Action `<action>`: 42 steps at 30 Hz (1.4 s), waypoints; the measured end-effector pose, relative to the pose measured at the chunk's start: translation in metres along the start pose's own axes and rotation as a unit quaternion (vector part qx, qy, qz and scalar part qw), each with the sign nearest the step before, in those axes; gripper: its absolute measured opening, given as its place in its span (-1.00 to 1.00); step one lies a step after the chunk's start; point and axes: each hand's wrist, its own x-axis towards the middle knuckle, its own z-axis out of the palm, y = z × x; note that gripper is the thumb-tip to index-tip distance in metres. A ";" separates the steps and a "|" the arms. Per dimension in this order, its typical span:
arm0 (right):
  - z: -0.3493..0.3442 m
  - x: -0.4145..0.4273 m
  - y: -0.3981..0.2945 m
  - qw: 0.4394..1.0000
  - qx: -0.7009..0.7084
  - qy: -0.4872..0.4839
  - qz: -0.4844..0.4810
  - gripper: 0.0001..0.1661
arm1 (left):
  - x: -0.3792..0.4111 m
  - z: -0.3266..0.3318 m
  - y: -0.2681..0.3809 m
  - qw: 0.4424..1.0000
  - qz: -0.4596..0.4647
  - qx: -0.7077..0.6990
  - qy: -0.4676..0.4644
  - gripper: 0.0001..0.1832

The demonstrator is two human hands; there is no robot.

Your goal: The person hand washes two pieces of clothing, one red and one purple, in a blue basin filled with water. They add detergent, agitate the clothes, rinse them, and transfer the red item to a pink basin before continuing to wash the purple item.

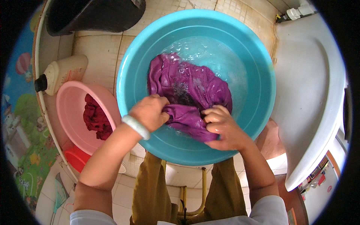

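Note:
A wet purple cloth or garment (194,81) lies bunched in a large turquoise plastic basin (258,92), partly under sudsy water (219,52). My left hand (150,112), below a pale bangle (135,127) on the wrist, grips the near fold of the fabric at its left end. At the right end of that same fold, my right hand (223,128) has its fingers curled around the cloth. Between the two hands the fold is lifted toward the basin's near side. A dark patch shows in the hollow behind it.
To the left stands a pink basin (70,112) holding dark red cloth (97,118), with a red container (76,157) beside it. A beige bottle with a black cap (66,71) and a black bucket (112,17) are farther off. A white sink or tub (303,92) borders the right.

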 end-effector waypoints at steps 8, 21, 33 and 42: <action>-0.032 0.010 -0.056 0.891 0.411 0.184 0.056 -0.64 | -0.005 0.021 0.021 0.985 0.103 -0.136 0.004 -0.19; -0.067 0.002 0.028 0.873 0.040 0.400 0.278 -0.57 | 0.027 -0.034 0.012 0.962 0.073 -0.099 0.244 -0.37; -0.044 0.117 0.123 0.844 -0.276 0.180 0.424 -0.56 | 0.124 0.062 -0.010 0.956 -0.007 0.167 0.242 -0.64; -0.016 0.100 0.079 0.562 0.783 0.235 0.123 -0.39 | 0.096 0.039 0.110 0.845 0.370 -0.205 0.328 -0.79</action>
